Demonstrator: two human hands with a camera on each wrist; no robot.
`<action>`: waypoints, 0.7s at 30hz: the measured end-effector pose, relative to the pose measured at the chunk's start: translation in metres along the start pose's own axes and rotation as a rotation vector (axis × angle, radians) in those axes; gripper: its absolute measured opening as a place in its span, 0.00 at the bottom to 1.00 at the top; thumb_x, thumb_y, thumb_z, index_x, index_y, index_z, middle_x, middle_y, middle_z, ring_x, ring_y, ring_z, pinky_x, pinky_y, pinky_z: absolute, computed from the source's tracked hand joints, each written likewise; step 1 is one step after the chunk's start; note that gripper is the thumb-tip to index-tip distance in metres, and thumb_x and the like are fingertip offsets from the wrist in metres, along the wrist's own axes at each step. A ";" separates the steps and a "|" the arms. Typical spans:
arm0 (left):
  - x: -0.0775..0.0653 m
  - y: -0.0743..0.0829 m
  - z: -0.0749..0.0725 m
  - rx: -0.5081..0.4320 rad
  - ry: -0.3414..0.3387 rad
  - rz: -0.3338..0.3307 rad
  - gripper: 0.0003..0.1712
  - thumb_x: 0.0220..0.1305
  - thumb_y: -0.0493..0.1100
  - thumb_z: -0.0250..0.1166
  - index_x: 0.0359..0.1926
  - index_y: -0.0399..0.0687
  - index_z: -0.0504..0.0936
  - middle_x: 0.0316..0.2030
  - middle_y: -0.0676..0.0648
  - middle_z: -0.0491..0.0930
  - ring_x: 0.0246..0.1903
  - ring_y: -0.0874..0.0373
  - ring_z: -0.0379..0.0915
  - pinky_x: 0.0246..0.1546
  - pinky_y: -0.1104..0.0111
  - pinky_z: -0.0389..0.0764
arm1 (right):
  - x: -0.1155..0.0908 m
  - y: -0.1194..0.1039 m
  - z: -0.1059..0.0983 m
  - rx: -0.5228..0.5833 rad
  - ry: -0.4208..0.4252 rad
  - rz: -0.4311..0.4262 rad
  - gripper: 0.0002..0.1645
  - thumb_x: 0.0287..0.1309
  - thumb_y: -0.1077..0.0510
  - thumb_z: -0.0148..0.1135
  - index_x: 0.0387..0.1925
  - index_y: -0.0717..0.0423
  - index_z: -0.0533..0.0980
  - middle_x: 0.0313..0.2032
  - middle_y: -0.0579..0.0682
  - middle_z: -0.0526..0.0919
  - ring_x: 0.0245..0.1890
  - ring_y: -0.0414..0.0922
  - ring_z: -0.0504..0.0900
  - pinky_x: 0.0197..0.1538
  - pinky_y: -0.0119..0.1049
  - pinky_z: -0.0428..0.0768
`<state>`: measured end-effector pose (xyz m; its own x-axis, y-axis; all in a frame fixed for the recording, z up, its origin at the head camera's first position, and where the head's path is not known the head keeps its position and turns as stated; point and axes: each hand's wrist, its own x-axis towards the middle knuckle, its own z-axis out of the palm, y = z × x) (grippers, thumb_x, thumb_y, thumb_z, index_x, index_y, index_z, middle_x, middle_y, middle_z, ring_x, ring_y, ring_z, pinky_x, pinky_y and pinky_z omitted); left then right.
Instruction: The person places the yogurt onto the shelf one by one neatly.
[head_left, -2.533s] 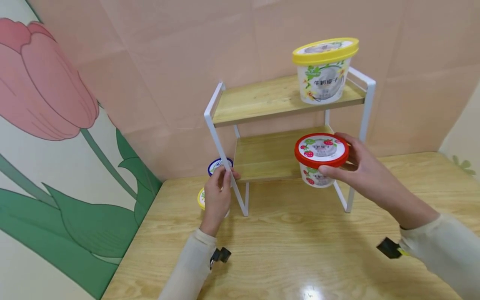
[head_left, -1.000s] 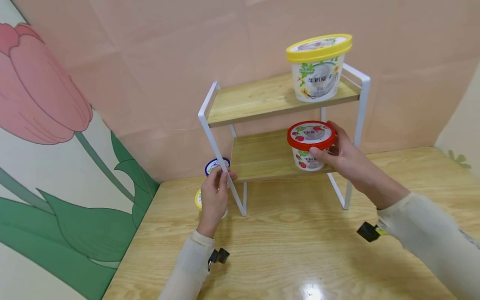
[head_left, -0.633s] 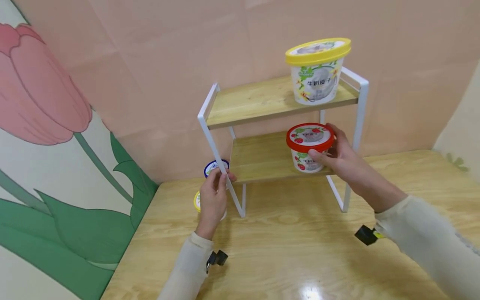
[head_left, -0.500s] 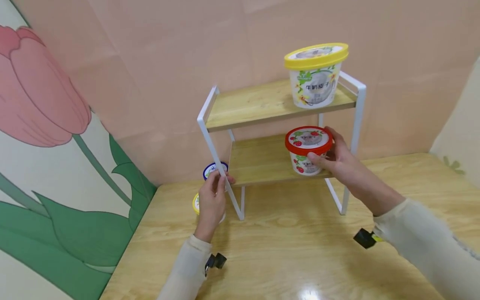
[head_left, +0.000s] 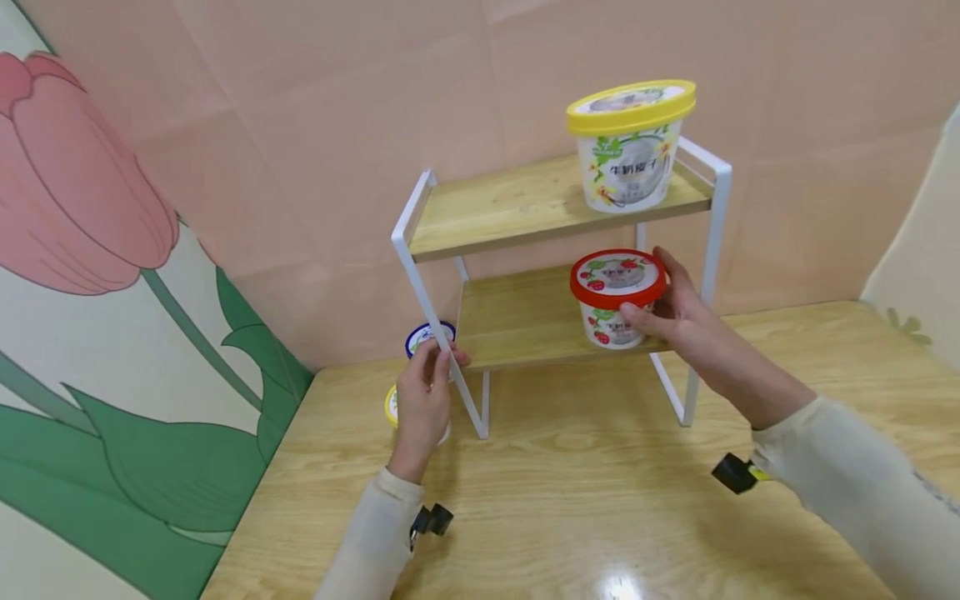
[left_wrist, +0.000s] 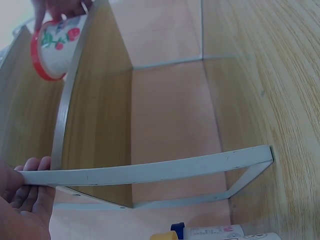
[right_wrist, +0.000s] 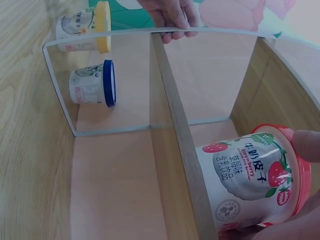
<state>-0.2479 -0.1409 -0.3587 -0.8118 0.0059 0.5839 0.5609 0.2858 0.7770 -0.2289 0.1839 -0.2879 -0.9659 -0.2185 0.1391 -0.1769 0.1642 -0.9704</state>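
Gripping the front L leg of the rack, thumb & fingers closed on it, the L hand hasn't shifted vs. approx. 2 s ago. R hand, clamped round the red tub w/ thumb in front, has gone fwd: tub was out front, now looks seated on the lower board nr its R end, so set-down seems almost done. Beyond, L side: blue tub, then pink wall.

Both long sleeves are cream; small black devices sit at the wrists, the right with a yellow piece.
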 end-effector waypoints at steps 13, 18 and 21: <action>-0.001 -0.001 0.001 -0.020 -0.003 -0.016 0.14 0.76 0.40 0.52 0.50 0.34 0.77 0.39 0.38 0.85 0.45 0.48 0.84 0.53 0.63 0.83 | -0.023 0.012 -0.002 -0.078 0.003 -0.075 0.55 0.72 0.53 0.54 0.78 0.48 0.24 0.79 0.59 0.36 0.78 0.64 0.36 0.77 0.61 0.44; 0.000 -0.002 0.001 -0.008 -0.004 -0.002 0.14 0.76 0.41 0.52 0.50 0.34 0.77 0.39 0.39 0.85 0.44 0.49 0.84 0.52 0.65 0.83 | -0.040 0.023 -0.005 -0.192 0.065 -0.090 0.49 0.73 0.51 0.53 0.79 0.48 0.33 0.80 0.57 0.42 0.77 0.65 0.45 0.71 0.20 0.60; 0.000 -0.002 0.001 0.001 -0.001 0.006 0.14 0.76 0.41 0.52 0.49 0.34 0.77 0.39 0.39 0.85 0.44 0.49 0.84 0.51 0.65 0.84 | -0.049 0.028 -0.004 -0.247 0.121 -0.112 0.45 0.74 0.51 0.52 0.80 0.47 0.38 0.79 0.57 0.48 0.76 0.62 0.53 0.60 0.11 0.65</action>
<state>-0.2494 -0.1410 -0.3602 -0.8086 0.0085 0.5883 0.5656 0.2864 0.7733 -0.1875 0.2035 -0.3214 -0.9505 -0.1346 0.2800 -0.3104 0.3783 -0.8721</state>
